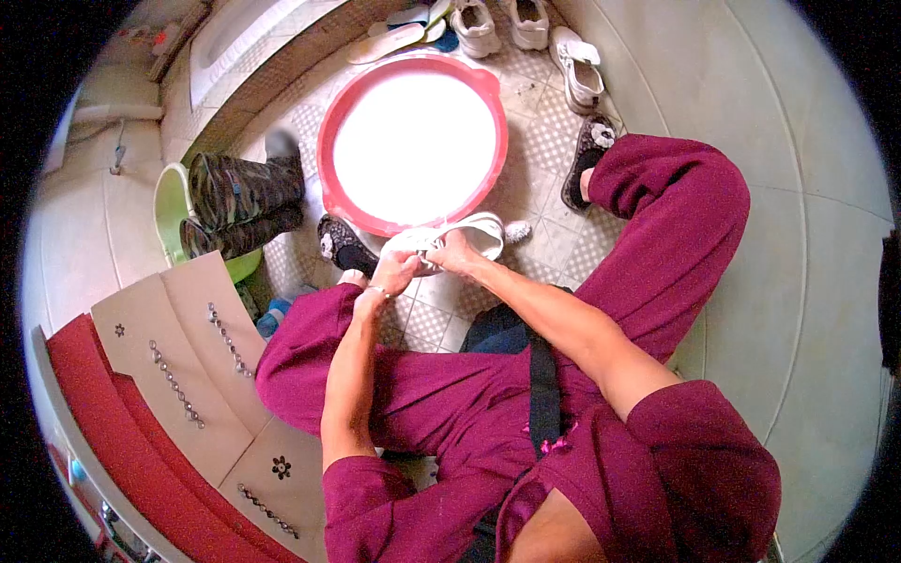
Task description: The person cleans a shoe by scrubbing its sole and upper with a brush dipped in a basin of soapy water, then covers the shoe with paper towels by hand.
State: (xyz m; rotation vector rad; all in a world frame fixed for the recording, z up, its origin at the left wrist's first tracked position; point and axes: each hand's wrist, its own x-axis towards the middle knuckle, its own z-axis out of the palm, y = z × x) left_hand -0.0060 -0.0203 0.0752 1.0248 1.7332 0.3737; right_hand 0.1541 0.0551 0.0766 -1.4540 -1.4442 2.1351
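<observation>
A white lace-up shoe (484, 225) is held low in front of me, at the near rim of a red basin (330, 188) filled with bright white liquid or foam. My left hand (396, 270), with a bracelet at the wrist, is closed around one end of the shoe. At its laces, my right hand (456, 254) has its fingers bent and pressed in; the fingertips are partly hidden. A brush with pale bristles (517, 231) lies on the floor just right of the shoe.
Several pale shoes (574, 70) and insoles (387, 43) lie beyond the basin. Camouflage boots (246, 192) lean by a green tub (172, 206) at left. A drawer cabinet (178, 366) stands near my left knee, a tiled wall (751, 281) at right.
</observation>
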